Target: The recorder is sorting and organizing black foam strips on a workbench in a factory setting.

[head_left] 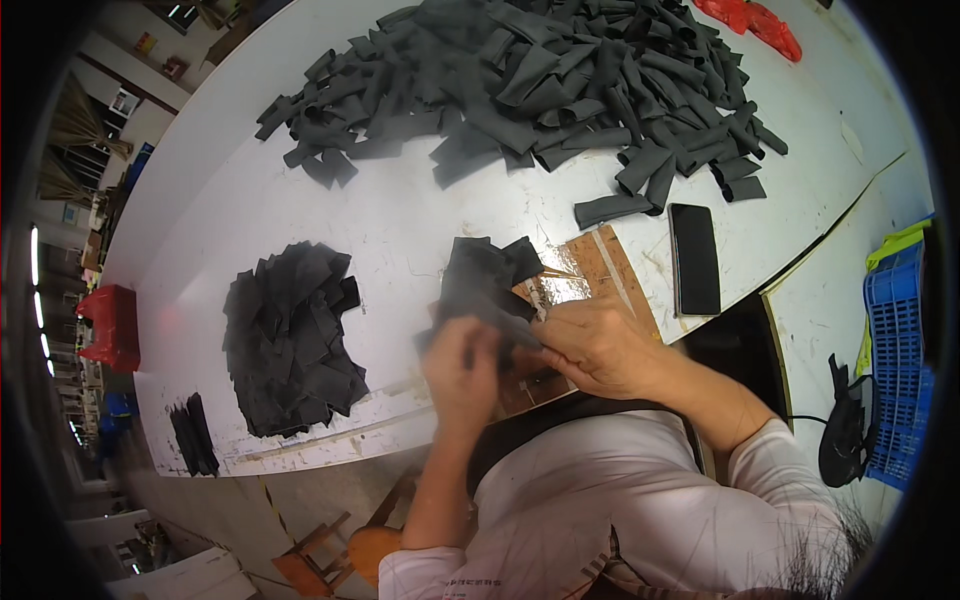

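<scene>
you are gripping a black fabric piece (pixel 485 280) with both hands, left hand (pixel 460 365) and right hand (pixel 595 345) fingers clamped on it at the surface (pixel 400 215) edge, a flat stack (pixel 292 340) looking done, the big heap (pixel 540 80) apparently left.

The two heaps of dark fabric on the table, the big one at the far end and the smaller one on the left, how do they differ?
The far heap is much larger and sprawls wide; the left heap is compact. The far heap's pieces look dark grey, long and folded or rolled; the left heap's look blacker, flatter and laid overlapping. The far heap lies well beyond both hands; the left heap sits close beside the left hand. Both rest loose on the white table.
</scene>
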Demonstrator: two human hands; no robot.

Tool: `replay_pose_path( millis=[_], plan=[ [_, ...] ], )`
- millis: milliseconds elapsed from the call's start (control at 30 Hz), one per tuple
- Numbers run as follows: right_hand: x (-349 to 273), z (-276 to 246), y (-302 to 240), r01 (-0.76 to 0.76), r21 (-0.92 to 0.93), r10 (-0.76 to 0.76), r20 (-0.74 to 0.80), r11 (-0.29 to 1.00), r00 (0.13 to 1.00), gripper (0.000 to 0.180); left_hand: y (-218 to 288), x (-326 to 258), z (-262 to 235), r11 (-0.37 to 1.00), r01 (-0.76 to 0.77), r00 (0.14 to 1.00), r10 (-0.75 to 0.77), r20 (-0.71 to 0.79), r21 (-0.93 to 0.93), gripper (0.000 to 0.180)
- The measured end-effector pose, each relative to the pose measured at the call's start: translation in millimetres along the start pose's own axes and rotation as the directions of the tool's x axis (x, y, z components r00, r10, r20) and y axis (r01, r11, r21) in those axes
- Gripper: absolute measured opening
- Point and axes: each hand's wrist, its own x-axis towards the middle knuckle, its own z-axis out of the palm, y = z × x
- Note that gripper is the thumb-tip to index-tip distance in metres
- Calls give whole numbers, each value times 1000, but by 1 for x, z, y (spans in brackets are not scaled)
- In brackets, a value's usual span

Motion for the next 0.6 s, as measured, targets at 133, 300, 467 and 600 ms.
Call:
replay_pose_path(
  millis=[133, 300, 467, 600],
  plan=[
    [63, -62, -19, -74, 368, 47, 81, 927, 996, 24, -44, 45, -12, 958, 137, 987, -111, -115, 251, 28],
    [102, -71, 50, -331, 274, 392, -208, 903, 896, 39, -68, 59, 15, 753, -158, 965, -19, 261, 639, 31],
    [18, -9, 16, -328, 31, 329, -44, 944, 943, 13, -98, 54, -14, 983, 59, 995, -44, -87, 172, 17],
    [-20, 23, -2, -299, 420, 285, 98, 857, 954, 26, -36, 37, -52, 985, 124, 981, -103, -166, 119, 27]
  ],
)
